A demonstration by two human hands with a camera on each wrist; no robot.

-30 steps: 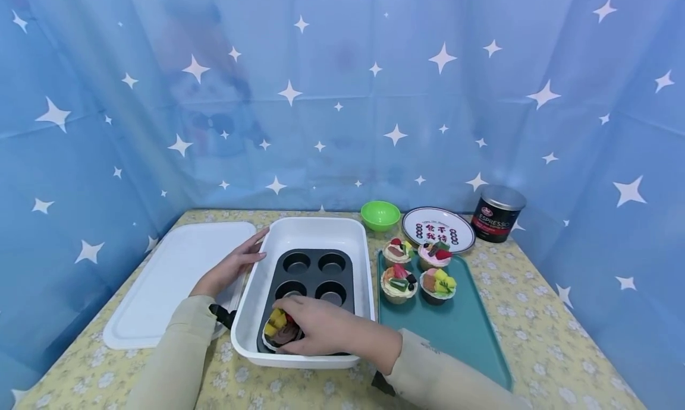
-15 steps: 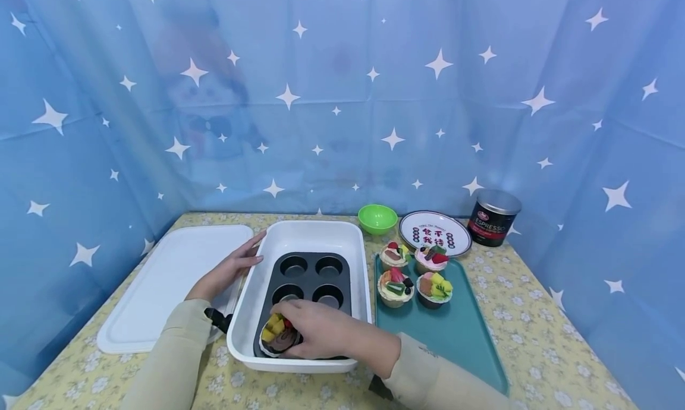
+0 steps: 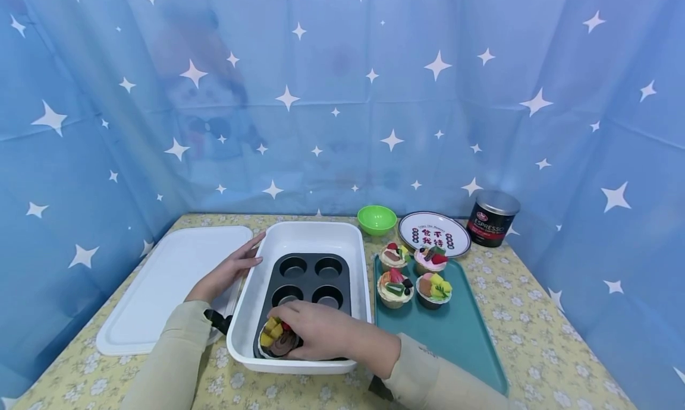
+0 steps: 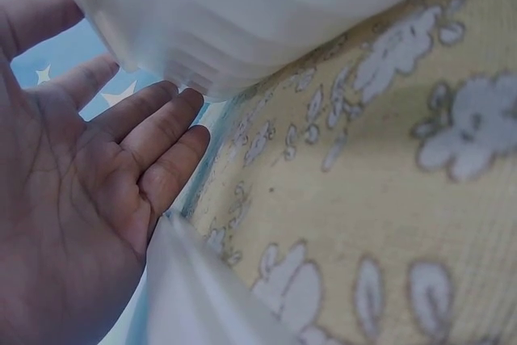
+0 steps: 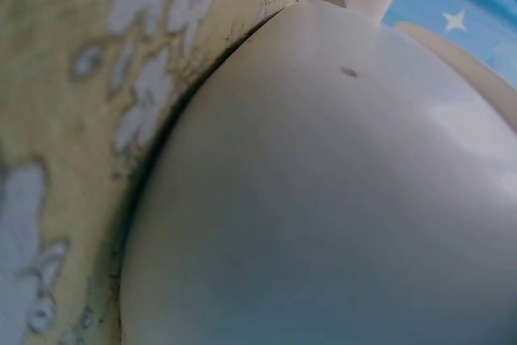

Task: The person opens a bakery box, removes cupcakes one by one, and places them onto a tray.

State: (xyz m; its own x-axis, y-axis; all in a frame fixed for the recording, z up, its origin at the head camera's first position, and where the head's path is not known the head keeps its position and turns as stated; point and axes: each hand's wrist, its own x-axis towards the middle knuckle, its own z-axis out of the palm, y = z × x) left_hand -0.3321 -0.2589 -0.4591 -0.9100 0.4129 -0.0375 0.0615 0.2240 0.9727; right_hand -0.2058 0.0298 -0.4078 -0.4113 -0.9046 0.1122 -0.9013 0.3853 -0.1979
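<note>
In the head view a white plastic box (image 3: pixel 307 235) holds a dark muffin tin (image 3: pixel 310 267) with round cups. My right hand (image 3: pixel 326 333) reaches into the box and grips a cupcake (image 3: pixel 280 341) topped with yellow fruit and chocolate cream, at the tin's near left cup. The hand hides part of the cupcake and the cups behind it. My left hand (image 3: pixel 229 270) rests against the box's left wall, its fingers fairly straight. The left wrist view shows that hand (image 4: pixel 81 167) from the palm side, fingertips at the box's outside (image 4: pixel 218 22).
A white lid (image 3: pixel 166 285) lies at left. On the right a teal tray (image 3: pixel 455 338) carries several cupcakes (image 3: pixel 395 288). Behind stand a green bowl (image 3: pixel 377 220), a printed plate (image 3: pixel 434 235) and an espresso tin (image 3: pixel 492 218). The right wrist view shows mostly the box's outer wall (image 5: pixel 323 183).
The cupcake in my right hand has shifted slightly and tilted a little at the near left cup. My left hand stays at the box wall. The head view has moved slightly.
</note>
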